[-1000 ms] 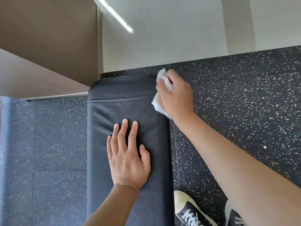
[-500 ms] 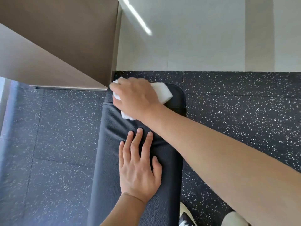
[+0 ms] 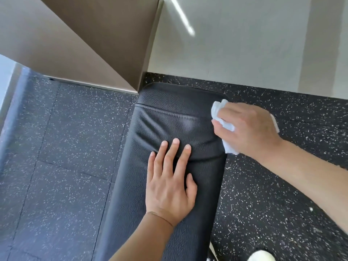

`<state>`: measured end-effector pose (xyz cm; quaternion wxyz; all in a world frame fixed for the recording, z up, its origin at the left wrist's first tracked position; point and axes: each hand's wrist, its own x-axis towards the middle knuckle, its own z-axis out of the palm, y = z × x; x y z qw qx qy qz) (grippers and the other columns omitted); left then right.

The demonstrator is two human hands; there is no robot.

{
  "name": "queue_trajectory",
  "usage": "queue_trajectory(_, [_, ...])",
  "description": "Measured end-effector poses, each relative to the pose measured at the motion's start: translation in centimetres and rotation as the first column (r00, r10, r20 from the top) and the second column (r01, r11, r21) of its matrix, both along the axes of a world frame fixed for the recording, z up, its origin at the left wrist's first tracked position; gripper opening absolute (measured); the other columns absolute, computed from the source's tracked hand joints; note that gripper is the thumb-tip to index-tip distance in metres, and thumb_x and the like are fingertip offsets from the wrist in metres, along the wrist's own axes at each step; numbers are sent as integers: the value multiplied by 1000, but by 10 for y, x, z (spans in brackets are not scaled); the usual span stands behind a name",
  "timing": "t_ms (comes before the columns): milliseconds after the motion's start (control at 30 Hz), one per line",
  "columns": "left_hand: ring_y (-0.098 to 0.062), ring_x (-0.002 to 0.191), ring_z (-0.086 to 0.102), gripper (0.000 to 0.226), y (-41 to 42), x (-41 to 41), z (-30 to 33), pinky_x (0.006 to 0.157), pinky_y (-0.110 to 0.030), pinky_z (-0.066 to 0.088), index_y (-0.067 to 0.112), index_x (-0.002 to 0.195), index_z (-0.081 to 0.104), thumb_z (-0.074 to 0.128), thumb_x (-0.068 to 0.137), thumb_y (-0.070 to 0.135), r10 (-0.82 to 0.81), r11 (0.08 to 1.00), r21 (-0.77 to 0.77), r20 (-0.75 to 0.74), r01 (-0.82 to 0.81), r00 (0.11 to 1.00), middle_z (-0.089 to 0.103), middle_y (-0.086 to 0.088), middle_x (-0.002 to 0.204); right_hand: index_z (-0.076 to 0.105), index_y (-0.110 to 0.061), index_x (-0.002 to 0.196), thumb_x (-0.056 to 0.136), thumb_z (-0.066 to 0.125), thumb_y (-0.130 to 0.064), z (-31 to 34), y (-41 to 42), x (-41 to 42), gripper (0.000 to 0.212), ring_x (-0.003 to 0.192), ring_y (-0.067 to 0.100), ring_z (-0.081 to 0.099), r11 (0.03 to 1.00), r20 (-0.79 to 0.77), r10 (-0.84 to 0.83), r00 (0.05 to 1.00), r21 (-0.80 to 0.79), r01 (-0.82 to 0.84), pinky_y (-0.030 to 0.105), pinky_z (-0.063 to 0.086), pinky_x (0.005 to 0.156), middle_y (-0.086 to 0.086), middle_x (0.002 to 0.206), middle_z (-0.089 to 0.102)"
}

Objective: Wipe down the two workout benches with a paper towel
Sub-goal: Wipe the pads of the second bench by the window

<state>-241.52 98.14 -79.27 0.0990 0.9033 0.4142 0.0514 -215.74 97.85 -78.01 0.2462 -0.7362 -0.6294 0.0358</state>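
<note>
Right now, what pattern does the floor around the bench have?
Dark floor with small white speckles, clearest in the head view.

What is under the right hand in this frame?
A crumpled white paper towel sits under the right hand, at the right edge of the black bench pad. Its ends stick out beyond the fingers and near the wrist; the middle is covered by the hand.

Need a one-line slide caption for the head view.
Right hand wipes the black padded leather bench edge with a crumpled white paper towel; left hand braces.
</note>
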Motion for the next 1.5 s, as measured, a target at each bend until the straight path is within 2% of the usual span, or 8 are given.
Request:
queue_trajectory(300, [-31, 158, 27, 65, -1, 2, 0, 127, -55, 23, 22, 156, 45, 48, 92, 35, 18, 1000, 18, 6, -18, 1000, 35, -6, 167, 64, -26, 101, 102, 44, -37, 15, 125, -95, 23, 96, 24, 65, 967, 38, 184, 982, -188, -174, 36, 33, 69, -3, 105, 68])
queue_trajectory(433, [-33, 157, 27, 67, -1, 1, -1, 126, -56, 24, 22, 158, 43, 48, 92, 34, 2, 999, 35, -8, -2, 1000, 37, -7, 165, 65, -20, 90, 100, 51, -34, 8, 75, -65, 22, 80, 27, 62, 980, 18, 178, 984, -90, -176, 36, 33, 65, -2, 94, 67])
queue_trajectory(600, [-31, 159, 24, 70, -1, 1, -1, 126, -57, 23, 23, 160, 40, 47, 92, 34, -3, 1000, 30, -22, 3, 1000, 32, -5, 169, 57, -15, 75, 96, 65, -28, -16, -27, -25, 26, 60, 22, 46, 982, -174, -131, 976, 112, 152, 34, 38, 52, -2, 69, 49])
queue_trajectory(700, [-33, 159, 24, 69, -1, 1, 0, 126, -58, 22, 21, 159, 41, 46, 92, 34, -3, 1000, 26, -35, 4, 999, 33, -8, 168, 50, -16, 80, 101, 59, -28, -31, -58, -60, 26, 62, 17, 40, 914, -440, -360, 823, 11, 405, 34, 34, 55, -6, 71, 43])
queue_trajectory(800, [-34, 159, 24, 68, -2, 4, 4, 126, -59, 23, 18, 159, 41, 45, 92, 33, -1, 1000, 14, -47, 2, 999, 33, -10, 168, 48, -23, 82, 103, 57, -25, -35, -69, -109, 23, 62, 15, 42, 751, -753, -498, 430, -127, 648, 28, 34, 59, -8, 68, 44])
queue_trajectory(867, [-34, 159, 24, 68, -2, 4, 4, 125, -60, 24, 16, 159, 41, 44, 92, 32, -3, 1000, 7, -56, 3, 998, 33, -11, 168, 49, -27, 82, 104, 56, -27, -32, -74, -130, 22, 61, 13, 45, 659, -798, -540, 268, -203, 724, 24, 35, 59, -9, 67, 47])
queue_trajectory(1300, [-27, 163, 13, 78, -1, -1, -4, 129, -57, 17, 26, 167, 23, 41, 91, 34, -19, 1000, 13, -96, 20, 995, 17, -2, 175, 40, -22, 68, 104, 59, -33, -34, 29, -13, 42, 60, 8, 41, 675, -816, -549, 180, -306, 671, 36, 36, 61, -12, 60, 42])
queue_trajectory(1500, [-26, 163, 12, 77, 0, -1, -5, 130, -54, 15, 25, 165, 28, 42, 91, 34, -3, 1000, 16, -100, 5, 995, 18, -1, 175, 34, -28, 71, 108, 50, -41, -27, -15, -65, 43, 61, 8, 37, 655, -806, -566, 172, -312, 689, 31, 34, 59, -13, 61, 39])
